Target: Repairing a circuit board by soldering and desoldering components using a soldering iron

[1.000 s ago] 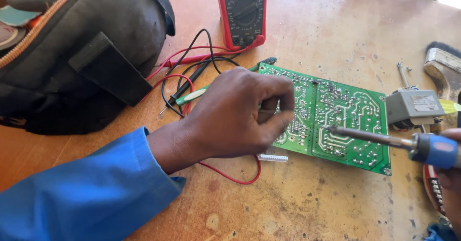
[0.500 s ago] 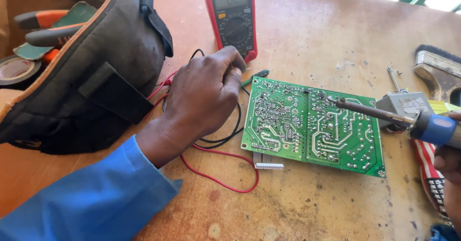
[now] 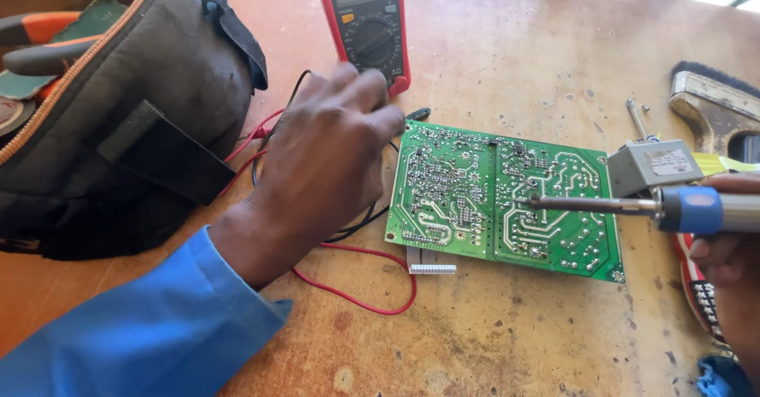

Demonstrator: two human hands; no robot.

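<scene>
Worn wooden bench [image 3: 491, 341], left hand [image 3: 328, 155] loose over meter leads [image 3: 348, 290], right hand [image 3: 732, 262] gripping soldering iron [image 3: 633, 205] on circuit board [image 3: 475, 195]

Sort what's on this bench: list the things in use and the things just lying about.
In use: circuit board, soldering iron in right hand, meter leads under left hand, multimeter.
Lying about: tool bag, brush, grey box.

I'm at an electronics repair workbench. A bare green circuit board [image 3: 507, 195] lies on my stained wooden table [image 3: 491, 334], with a red multimeter [image 3: 366, 21], soldering iron [image 3: 633, 205] and tool bag [image 3: 119, 112] around it.
</scene>
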